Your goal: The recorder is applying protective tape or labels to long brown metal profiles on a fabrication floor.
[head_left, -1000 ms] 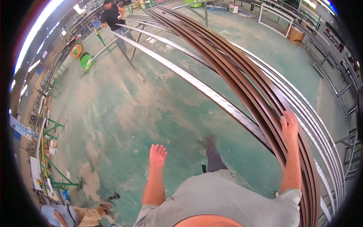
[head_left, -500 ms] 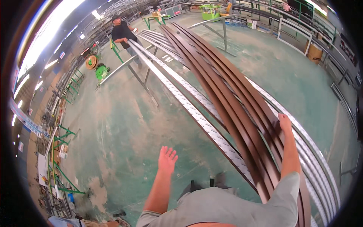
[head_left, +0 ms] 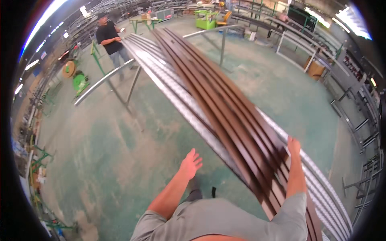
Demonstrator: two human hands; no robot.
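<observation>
Long brown metal profiles point(head_left: 225, 104) lie side by side, running from the far left to near my right side. Silver-white patterned profiles point(head_left: 169, 82) lie along their left edge, and more patterned silver profiles point(head_left: 321, 184) show on the right. My right hand point(head_left: 294, 145) is closed at the right edge of the brown profiles, seemingly gripping the outermost one; its fingertips are partly hidden. My left hand point(head_left: 191, 164) hovers over the floor, left of the profiles, with its fingers apart and nothing in it.
Another person point(head_left: 108, 36) in a black shirt stands at the far end, one hand by the silver profiles. Metal stands point(head_left: 124, 86) support the load. A green cart point(head_left: 205, 20), a white frame point(head_left: 295, 50) and racks point(head_left: 354, 76) stand farther off on the green floor point(head_left: 132, 160).
The separate silver profiles on the left have shifted right, close against the brown ones. My left hand has moved right, nearer the profiles. My view has turned somewhat; my right hand stays at the right edge.
</observation>
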